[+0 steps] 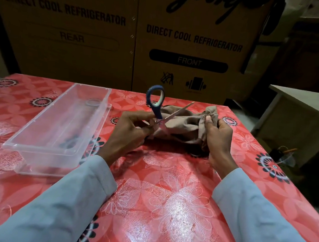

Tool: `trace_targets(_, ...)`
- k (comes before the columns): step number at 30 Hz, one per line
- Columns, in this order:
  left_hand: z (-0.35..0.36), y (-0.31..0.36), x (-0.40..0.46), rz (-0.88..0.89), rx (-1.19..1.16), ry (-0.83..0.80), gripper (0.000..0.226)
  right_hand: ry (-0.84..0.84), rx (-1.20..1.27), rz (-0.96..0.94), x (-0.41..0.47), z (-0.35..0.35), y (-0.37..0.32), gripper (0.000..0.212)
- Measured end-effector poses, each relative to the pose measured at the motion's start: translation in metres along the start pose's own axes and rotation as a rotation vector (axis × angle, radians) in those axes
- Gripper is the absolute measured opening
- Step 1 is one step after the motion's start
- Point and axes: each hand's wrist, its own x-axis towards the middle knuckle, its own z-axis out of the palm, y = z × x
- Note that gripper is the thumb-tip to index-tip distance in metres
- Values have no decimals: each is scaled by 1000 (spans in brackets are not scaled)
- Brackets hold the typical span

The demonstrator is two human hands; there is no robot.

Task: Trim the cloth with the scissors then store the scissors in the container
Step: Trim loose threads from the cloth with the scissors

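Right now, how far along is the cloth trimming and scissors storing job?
Nothing looks finished yet. Trimming is in hand: the left hand holds the open scissors at the brown cloth, which the right hand grips. Storing is left: the clear container holds no scissors.

Lighting is moderate and uneven, coming from above. The red floral tabletop [169, 179] carries broad white glare in the near centre, washing out its pattern. The cardboard boxes [123, 41] behind stand dim, and the far right corner falls almost to black. A soft dark shadow lies under the cloth [183, 126]. The scissors [156, 103] show slight motion blur. Wide-angle distortion bends straight edges near the borders. Overall sharpness is soft.
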Motion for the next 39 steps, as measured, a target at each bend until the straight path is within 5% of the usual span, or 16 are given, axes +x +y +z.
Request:
trace_targets(6, -9, -22, 0, 178, 201, -22, 24, -81, 116, 86, -7, 6, -1, 17)
trace_targets(10, -14, -29, -6, 122, 216, -176, 29, -89, 112, 107, -7, 5, 4, 16)
trace_targets(15, -27, -32, -7, 286, 611, -388, 29, -67, 54, 115, 1, 1, 14, 24)
trace_targets(21, -29, -28, -9, 65, 527, -322, 31, 0, 7, 58, 7, -6, 15, 23)
trace_targets(26, -29, -16, -11, 50, 893, 57, 25, 287, 156, 81, 19, -22, 12, 27)
trace_targets(30, -28, -23, -8, -238, 1119, -121, 55, 392, 203, 39, 21, -23, 10, 19)
trace_targets(33, -31, -27, -7, -329, 1034, -216, 72, 374, 197, -8, 17, -17, 9, 14)
trace_targets(39, -39, -28, -1, -358, 782, -109, 60, 286, 170, -42, 9, -9, 11, 9)
